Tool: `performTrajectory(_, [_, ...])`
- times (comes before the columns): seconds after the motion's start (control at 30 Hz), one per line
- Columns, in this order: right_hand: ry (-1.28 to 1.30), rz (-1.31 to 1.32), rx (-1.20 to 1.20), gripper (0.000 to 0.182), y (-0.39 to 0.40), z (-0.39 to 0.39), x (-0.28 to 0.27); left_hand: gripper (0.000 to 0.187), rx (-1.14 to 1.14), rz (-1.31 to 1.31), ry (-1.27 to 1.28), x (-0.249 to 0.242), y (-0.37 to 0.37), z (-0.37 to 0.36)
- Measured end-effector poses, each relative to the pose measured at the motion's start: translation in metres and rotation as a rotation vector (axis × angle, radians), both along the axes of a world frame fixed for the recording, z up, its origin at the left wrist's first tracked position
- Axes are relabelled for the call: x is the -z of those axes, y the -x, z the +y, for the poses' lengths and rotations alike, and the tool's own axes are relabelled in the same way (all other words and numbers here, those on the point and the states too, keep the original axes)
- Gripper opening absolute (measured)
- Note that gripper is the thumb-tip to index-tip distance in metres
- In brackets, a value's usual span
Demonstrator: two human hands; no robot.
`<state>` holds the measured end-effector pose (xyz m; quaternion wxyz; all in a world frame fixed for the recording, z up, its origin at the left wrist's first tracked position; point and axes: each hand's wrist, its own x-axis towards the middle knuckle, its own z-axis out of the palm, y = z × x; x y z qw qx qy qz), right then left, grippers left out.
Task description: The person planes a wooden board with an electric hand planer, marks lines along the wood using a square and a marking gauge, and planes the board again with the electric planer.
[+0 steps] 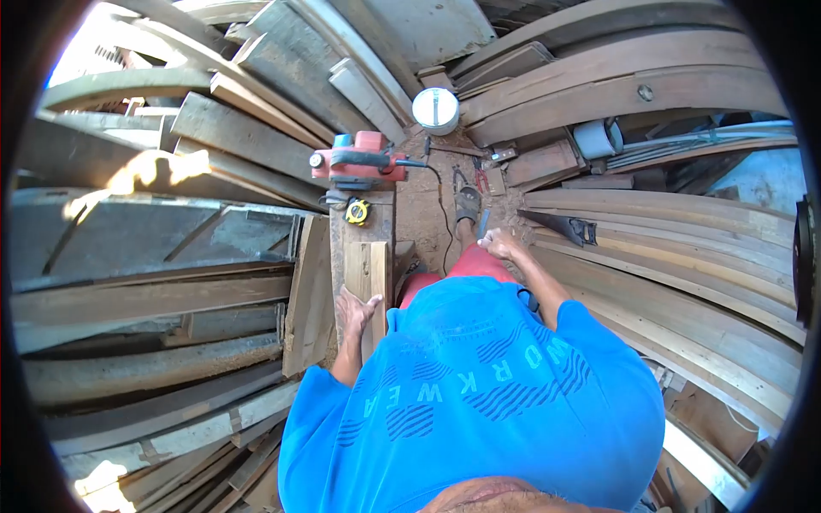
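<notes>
Near left, the left hand, thumb spread wide, touches pale, straight wooden pieces on a brown wooden bench. Right, the right hand curls, contents unclear. Farther, a yellow-and-black tape measure sits before a red-and-black power tool.

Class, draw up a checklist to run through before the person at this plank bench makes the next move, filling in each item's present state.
1. Left hand clear of the red electric planer: ok, it is at the wooden pieces.
2. Planer set down on the plank bench: ok, at its far end.
3. Tape measure off the bench: not ok, it lies between planer and pieces.
4. Power cord well away from the sandaled foot: not ok, it runs close beside it.
5. Planer unplugged: cannot tell, no plug visible.
6. Right hand empty: cannot tell.
</notes>
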<state>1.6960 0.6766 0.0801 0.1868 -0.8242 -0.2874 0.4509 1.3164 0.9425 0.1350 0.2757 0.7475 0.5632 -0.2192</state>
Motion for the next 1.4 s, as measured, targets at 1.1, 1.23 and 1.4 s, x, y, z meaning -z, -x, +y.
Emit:
performTrajectory(1.1, [0.152, 0.316, 0.852, 0.027, 0.185, -0.18, -0.044, 0.082, 0.067, -0.232, -0.073, 0.004, 0.009, 0.019])
performTrajectory(1.23, [0.174, 0.328, 0.693, 0.026, 0.143, -0.153, -0.045, 0.094, -0.016, -0.147, 0.007, 0.012, 0.006, 0.012])
performTrajectory(1.4, [0.216, 0.355, 0.391, 0.024, 0.066, -0.099, -0.028, 0.102, -0.252, -0.19, 0.102, 0.0, 0.005, 0.013])
